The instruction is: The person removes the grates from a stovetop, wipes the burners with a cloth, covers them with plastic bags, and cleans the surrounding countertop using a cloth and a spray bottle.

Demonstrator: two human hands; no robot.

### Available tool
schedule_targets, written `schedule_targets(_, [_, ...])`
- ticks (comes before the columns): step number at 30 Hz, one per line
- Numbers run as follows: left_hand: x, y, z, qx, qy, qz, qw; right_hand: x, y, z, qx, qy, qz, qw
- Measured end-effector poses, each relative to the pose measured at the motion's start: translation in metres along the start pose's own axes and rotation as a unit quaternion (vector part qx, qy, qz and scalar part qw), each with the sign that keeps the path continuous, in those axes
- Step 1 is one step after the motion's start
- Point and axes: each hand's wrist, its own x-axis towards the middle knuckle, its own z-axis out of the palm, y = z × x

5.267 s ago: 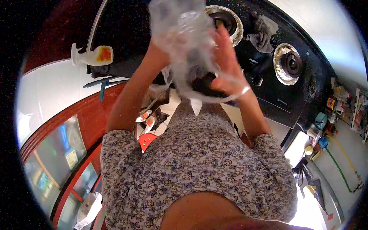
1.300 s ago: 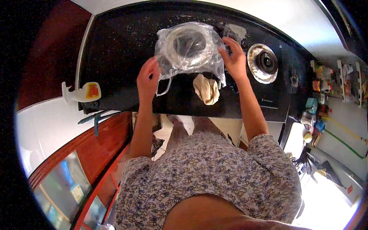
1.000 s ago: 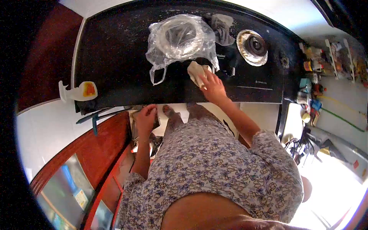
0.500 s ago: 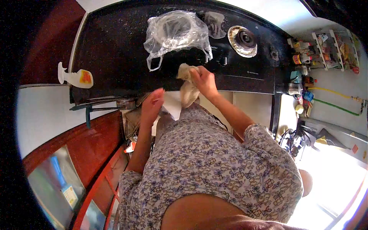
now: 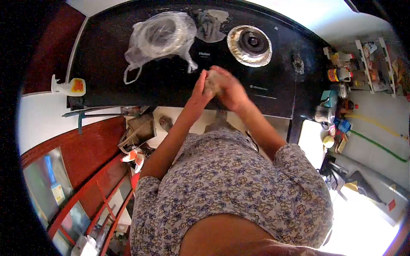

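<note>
Head view: L hand (image 5: 199,96) & R hand (image 5: 233,91) tog., grip closed on beige cloth (image 5: 215,81) betw. palms, above near part of blk. hob (image 5: 164,87). Clear plastic bag (image 5: 181,32) far L; foil-ringed burner (image 5: 253,42) far R; grey rag (image 5: 209,29) betw. them.

Top (image 5: 239,183): off-white base, dense all-over floral. Small flowers in violet-blue and pale yellow, dark outlines, thin curling stems between. Cut looks loose; cloth soft, lightly creased at the waist. Neckline (image 5: 226,215): wide, rounded, plain edge. Left sleeve (image 5: 145,200) and right sleeve (image 5: 294,162): same print, roomy, both end near the elbow, right cuff slightly gathered. Left forearm (image 5: 173,138) and right forearm (image 5: 261,123) bare below that. Left hand (image 5: 199,94) and right hand (image 5: 232,93) ungloved; right fingers motion-blurred. Legwear (image 5: 215,126): greyish, fine detail too small to read.
</note>
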Motion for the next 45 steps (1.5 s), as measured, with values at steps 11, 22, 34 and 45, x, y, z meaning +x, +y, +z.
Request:
schedule_targets(11, [-0.064,0.044,0.041,-0.175,0.208,-0.327,0.905,0.160,-0.123,-0.182,-0.771,0.111,-0.481,0.403])
schedule_targets(22, [-0.116,0.047,0.057,-0.165,0.308,-0.371,0.860,0.167,-0.178,-0.186,-0.804,-0.021,-0.316,0.504])
schedule_targets(34, [-0.102,0.052,0.055,-0.196,0.328,-0.378,0.843,0.205,-0.180,-0.223,-0.677,0.126,-0.299,0.661])
schedule_targets(45, [-0.120,0.049,0.058,-0.200,0.358,-0.384,0.828,0.154,-0.167,-0.178,-0.779,-0.083,-0.389,0.484])
